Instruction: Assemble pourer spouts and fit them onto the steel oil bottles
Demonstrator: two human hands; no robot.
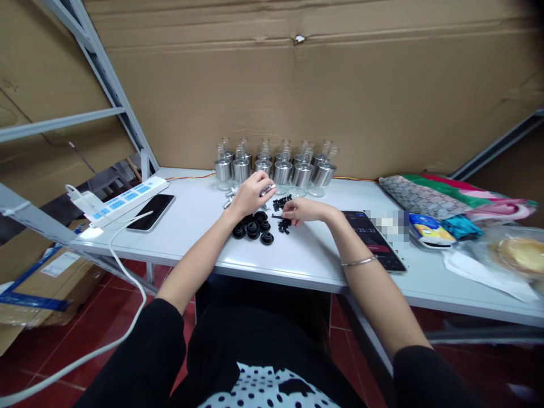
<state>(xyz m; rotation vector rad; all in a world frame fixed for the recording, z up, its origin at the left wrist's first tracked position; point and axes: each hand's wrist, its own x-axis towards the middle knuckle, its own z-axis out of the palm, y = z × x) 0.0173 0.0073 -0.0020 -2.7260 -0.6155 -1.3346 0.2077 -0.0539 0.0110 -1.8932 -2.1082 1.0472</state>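
My left hand (251, 195) is closed on a small silvery metal part (268, 189), in front of the glass bottles. To its right, my right hand (298, 211) pinches a small dark piece (278, 216) over the small black parts (284, 226). More small black parts (281, 202) lie just behind. Round black caps (253, 226) form a pile below my left hand. Several silvery parts (229, 198) lie left of that hand, partly hidden by it. Glass bottles with metal sleeves (283, 170) stand in rows at the back.
A power strip (131, 198) and a phone (152, 213) lie at the left, with a white cable. A tablet (376, 241) is beside my right forearm. Farther right are a blue-yellow packet (430, 228), a colourful cloth (459, 195) and bagged food (521, 255). Cardboard (314, 90) rises behind the table.
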